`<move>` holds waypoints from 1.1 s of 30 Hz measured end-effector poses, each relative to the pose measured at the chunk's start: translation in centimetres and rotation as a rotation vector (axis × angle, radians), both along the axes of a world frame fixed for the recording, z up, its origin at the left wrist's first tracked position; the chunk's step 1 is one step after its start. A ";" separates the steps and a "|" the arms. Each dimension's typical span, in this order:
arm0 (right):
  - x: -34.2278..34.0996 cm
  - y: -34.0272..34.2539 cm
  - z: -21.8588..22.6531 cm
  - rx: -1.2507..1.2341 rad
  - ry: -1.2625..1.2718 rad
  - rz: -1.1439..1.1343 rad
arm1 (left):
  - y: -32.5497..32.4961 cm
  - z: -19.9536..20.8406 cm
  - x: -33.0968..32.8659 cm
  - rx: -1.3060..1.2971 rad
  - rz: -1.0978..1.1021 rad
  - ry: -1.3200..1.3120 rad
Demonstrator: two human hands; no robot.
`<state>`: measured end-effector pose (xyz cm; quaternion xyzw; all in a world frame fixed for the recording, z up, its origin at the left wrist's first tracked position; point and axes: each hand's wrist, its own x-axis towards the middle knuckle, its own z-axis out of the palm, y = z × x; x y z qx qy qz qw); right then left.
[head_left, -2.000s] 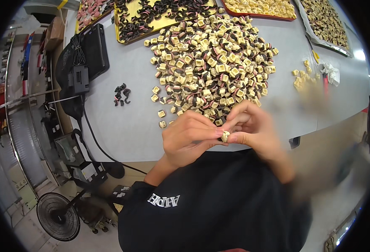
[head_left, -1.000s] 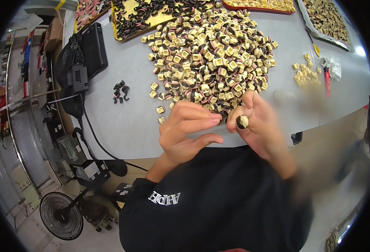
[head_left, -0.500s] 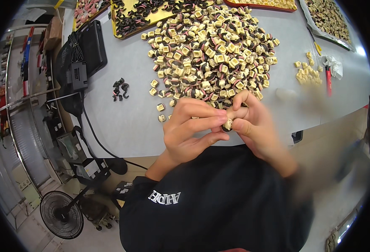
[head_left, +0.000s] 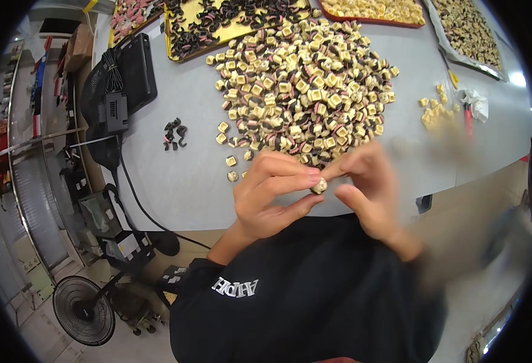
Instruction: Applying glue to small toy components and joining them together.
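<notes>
Between the thumb and fingertips of my left hand point(head_left: 265, 195) is a small cream-and-black moulded figure piece point(head_left: 320, 186), its cream side turned up. My right hand point(head_left: 372, 189) is close beside it on the right, thumb and fingers apart. Its index fingertip comes up to the piece; whether it touches, I cannot tell. Just beyond both hands lies a big pile of similar small pieces point(head_left: 305, 91), cream with black and pink parts, many with a square hollow. A few single pieces point(head_left: 231, 161) lie near my left hand.
Small black curved parts point(head_left: 174, 133) and loose cream parts point(head_left: 436, 112) flank the pile. A red-handled tool point(head_left: 468, 121) lies by crumpled white tissue point(head_left: 475, 104). Behind are a yellow tray point(head_left: 196, 49), a red tray point(head_left: 375, 22) and a foil-lined tray point(head_left: 468, 57). A black device point(head_left: 136, 72) sits left.
My right thumb has drawn away from the piece, and the right hand has opened. My left hand keeps its pinch, with the piece slightly further left and lower.
</notes>
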<state>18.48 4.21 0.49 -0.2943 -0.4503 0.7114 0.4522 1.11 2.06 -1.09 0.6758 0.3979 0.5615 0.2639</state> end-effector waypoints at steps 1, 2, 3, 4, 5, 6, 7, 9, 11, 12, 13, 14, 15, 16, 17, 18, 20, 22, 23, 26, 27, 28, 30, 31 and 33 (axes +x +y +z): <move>0.4 -0.2 0.3 0.262 -0.175 -0.128 | -0.1 0.3 -0.1 0.006 0.017 -0.007; 1.5 0.1 0.5 0.542 -0.364 -0.268 | 0.5 0.3 0.2 0.033 0.004 -0.028; 2.7 0.1 0.4 0.572 -0.388 -0.282 | 1.1 0.4 0.6 0.029 0.057 -0.044; 4.1 -0.1 -0.1 0.736 -0.347 -0.474 | 1.6 0.6 0.8 0.027 0.108 -0.064; 5.8 -0.4 -0.5 0.905 -0.319 -0.679 | 1.9 0.5 1.3 0.005 0.102 -0.068; 6.8 -0.4 -0.5 0.949 -0.370 -0.710 | 2.0 0.5 1.7 -0.015 0.089 -0.075; 6.9 -0.2 -0.5 0.910 -0.311 -0.841 | 2.1 0.4 1.9 -0.022 0.091 -0.064; 7.5 0.6 -0.6 0.921 -0.273 -0.991 | 2.1 0.5 2.3 -0.032 0.099 -0.041; 8.3 1.2 -0.5 0.783 -0.189 -1.108 | 1.7 1.6 2.4 -0.044 0.110 0.006; 8.7 1.1 -0.6 0.811 -0.205 -1.137 | 1.3 1.9 2.1 -0.057 0.117 0.045; 9.1 1.0 -0.9 0.778 -0.187 -1.171 | 1.1 1.8 2.0 -0.037 0.086 0.031; 9.3 1.4 -1.0 0.748 -0.157 -1.195 | 1.2 1.8 1.6 -0.051 0.141 0.002; 9.8 1.5 -0.9 0.704 -0.125 -1.202 | 0.9 1.9 1.9 -0.080 0.211 -0.023; 10.3 1.6 -0.8 0.715 -0.125 -1.204 | 1.0 2.1 2.3 -0.072 0.208 -0.030; 10.9 1.7 -0.6 0.672 -0.207 -1.196 | 1.0 2.2 2.6 -0.116 0.294 -0.018; 11.3 1.6 -0.4 0.626 -0.289 -1.184 | 0.9 2.3 2.9 -0.162 0.382 -0.006; 10.8 1.7 -0.7 0.575 -0.353 -1.155 | 0.7 2.3 2.0 -0.206 0.491 0.015; 8.7 2.3 -1.9 0.569 -0.574 -1.142 | 0.5 2.7 0.1 -0.293 0.551 -0.013; 7.5 2.4 -2.7 0.559 -0.666 -1.092 | -0.1 3.1 -0.6 -0.278 0.583 0.022; 9.7 0.1 -2.3 0.531 -0.775 -0.842 | -0.9 3.4 -1.3 -0.201 0.645 0.108; 10.3 -0.6 -1.4 0.618 -0.854 -0.767 | -1.4 3.6 -2.3 -0.165 0.712 0.205; 10.3 -1.7 -1.0 0.624 -0.899 -0.719 | -1.7 3.9 -4.1 -0.125 0.751 0.317; 9.0 -2.8 -0.3 0.646 -0.893 -0.606 | -2.3 3.7 -7.6 -0.160 0.832 0.330; 8.2 -2.9 0.1 0.635 -0.939 -0.578 | -3.2 3.8 -9.1 -0.173 0.896 0.356; 8.3 -2.8 0.1 0.648 -0.987 -0.528 | -4.1 3.0 -9.8 -0.304 0.925 0.333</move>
